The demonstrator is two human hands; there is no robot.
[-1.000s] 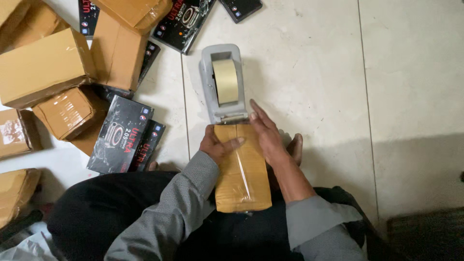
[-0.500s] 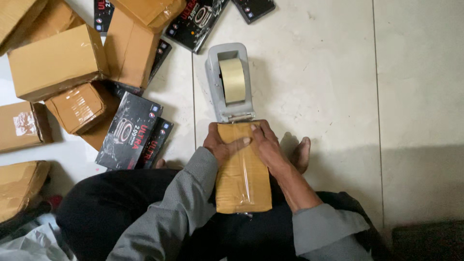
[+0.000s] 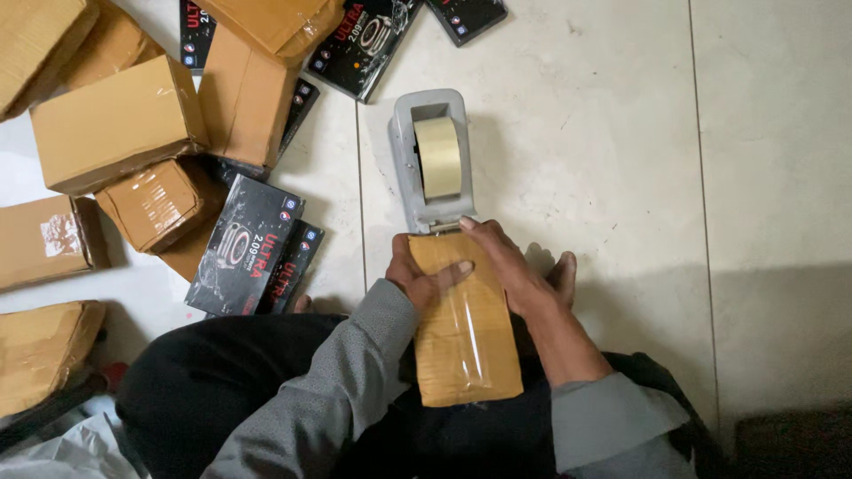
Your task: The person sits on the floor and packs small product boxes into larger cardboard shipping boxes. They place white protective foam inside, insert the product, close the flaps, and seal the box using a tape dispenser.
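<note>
Pressing unchanged vs. prior: left hand (image 3: 424, 280) & right hand (image 3: 510, 270) flat, fingers apart, atop brown parcel (image 3: 463, 341), touching tape dispenser (image 3: 432, 160).

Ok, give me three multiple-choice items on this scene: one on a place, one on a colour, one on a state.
1. Where does the tape dispenser stand?
A. on the floor tiles just beyond the brown parcel
B. on top of the heap of parcels
C. on the person's knee

2. What colour is the dispenser's body?
A. red
B. grey
C. green

3. How are the hands placed?
A. both lifted clear
B. only one touches the parcel
C. both rest on the parcel

Key: 1 A, its near end meets the brown parcel. 2 B, a grey housing holds the tan roll. 3 C, the left hand and right hand press on the parcel's far end.
</note>
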